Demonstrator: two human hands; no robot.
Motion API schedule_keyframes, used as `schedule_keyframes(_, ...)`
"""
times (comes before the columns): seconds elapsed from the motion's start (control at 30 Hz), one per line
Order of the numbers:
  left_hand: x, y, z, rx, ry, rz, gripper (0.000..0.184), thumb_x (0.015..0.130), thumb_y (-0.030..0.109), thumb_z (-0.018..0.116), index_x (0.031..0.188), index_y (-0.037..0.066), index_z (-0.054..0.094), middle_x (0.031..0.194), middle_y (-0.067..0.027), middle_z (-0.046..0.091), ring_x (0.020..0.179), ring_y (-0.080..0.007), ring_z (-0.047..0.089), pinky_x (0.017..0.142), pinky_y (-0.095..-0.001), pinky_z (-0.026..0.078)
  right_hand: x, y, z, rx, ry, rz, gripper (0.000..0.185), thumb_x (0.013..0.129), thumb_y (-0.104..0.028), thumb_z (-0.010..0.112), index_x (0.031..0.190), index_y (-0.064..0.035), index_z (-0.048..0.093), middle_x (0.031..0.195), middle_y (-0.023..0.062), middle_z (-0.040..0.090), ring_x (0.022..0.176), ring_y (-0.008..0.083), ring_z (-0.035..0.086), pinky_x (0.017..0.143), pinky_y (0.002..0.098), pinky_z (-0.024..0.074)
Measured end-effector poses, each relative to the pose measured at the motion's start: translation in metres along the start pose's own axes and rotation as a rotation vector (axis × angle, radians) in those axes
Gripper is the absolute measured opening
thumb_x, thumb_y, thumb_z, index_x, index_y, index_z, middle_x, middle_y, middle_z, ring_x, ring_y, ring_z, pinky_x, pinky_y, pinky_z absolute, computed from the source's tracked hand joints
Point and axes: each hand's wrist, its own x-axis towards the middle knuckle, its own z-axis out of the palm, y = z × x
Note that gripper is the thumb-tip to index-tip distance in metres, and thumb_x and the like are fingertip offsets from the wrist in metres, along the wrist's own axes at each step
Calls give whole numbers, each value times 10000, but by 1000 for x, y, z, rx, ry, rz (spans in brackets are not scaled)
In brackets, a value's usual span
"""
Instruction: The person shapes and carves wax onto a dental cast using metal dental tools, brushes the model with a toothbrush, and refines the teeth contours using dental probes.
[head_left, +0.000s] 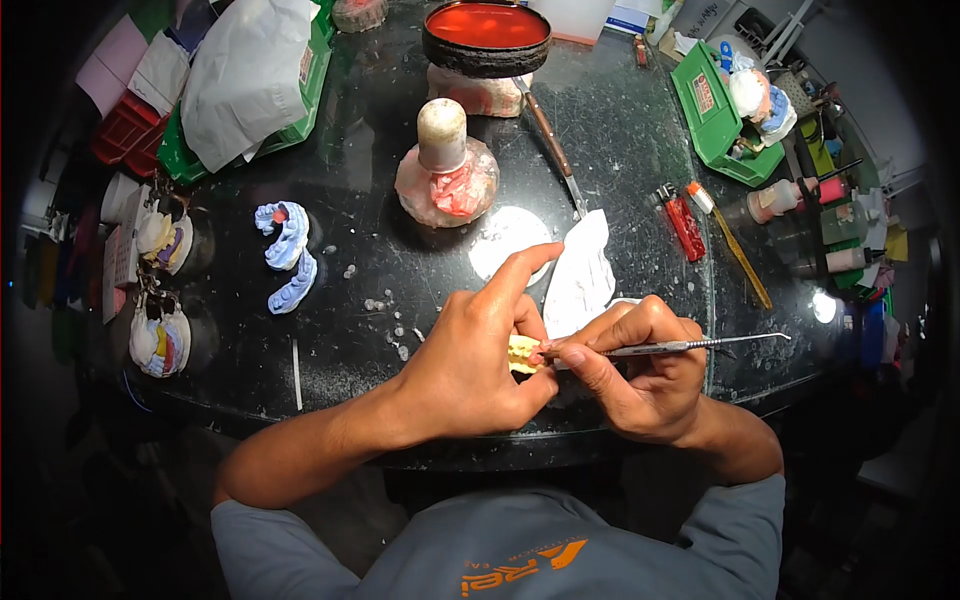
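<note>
My left hand [470, 365] is closed around a small yellow dental cast [522, 353], with the index finger stretched out past it. Fingers and palm hide much of the cast, and a pinkish patch shows on its right side. In a pen-like grip, my right hand [645, 378] holds a slim metal dental carver [680, 346]. One hooked end of the carver points out to the right; its other end is at the cast, where fingers partly cover it. Just beyond both hands lie a crumpled white cloth [582, 275] and a round white disc [508, 240].
Ahead stand a capped glass burner [447, 180] and a black pan of red wax [487, 28], with a wooden-handled knife [548, 140] leaning there. Blue casts [289, 240] and mounted models [160, 338] sit left. A red lighter [684, 228], brush [735, 245] and green tray [710, 115] are right.
</note>
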Motion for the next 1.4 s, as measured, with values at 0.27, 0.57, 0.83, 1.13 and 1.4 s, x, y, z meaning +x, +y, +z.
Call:
schedule_keyframes(0.27,0,-1,0,-1,-3,12,869,778,-15,768,1558,-34,384,742,-97,687,691,-152,693,661,-299,512,1,1,0,-42,-2,-62,219,921,33,807,906,-2,592,797,134,748,636,140,715,537,258,527)
schedule_keyframes(0.57,0,-1,1,23,7,33,857,787,-6,780,1551,-35,391,729,-98,678,667,-159,687,642,-305,504,3,-2,0,-65,-19,-68,195,916,21,817,905,9,623,800,134,757,655,148,740,546,267,547)
schedule_keyframes(0.83,-1,-1,2,39,20,39,861,782,-8,778,1553,-27,394,727,-103,674,662,-173,693,636,-310,505,2,-1,2,-68,-5,-56,189,919,6,822,901,7,634,800,134,761,646,147,743,532,266,543)
schedule_keyframes(1.13,0,-2,3,50,21,60,864,779,-13,768,1557,-25,393,727,-103,673,665,-174,693,636,-310,505,1,0,2,-37,8,-39,190,913,3,828,900,11,639,785,121,752,643,158,747,529,272,545)
schedule_keyframes(1.4,-1,-1,3,45,19,53,865,780,-19,759,1562,-21,389,738,-107,680,676,-166,696,637,-307,506,1,-2,-1,-97,-31,-48,176,909,13,828,904,13,651,794,133,758,661,167,759,531,280,551)
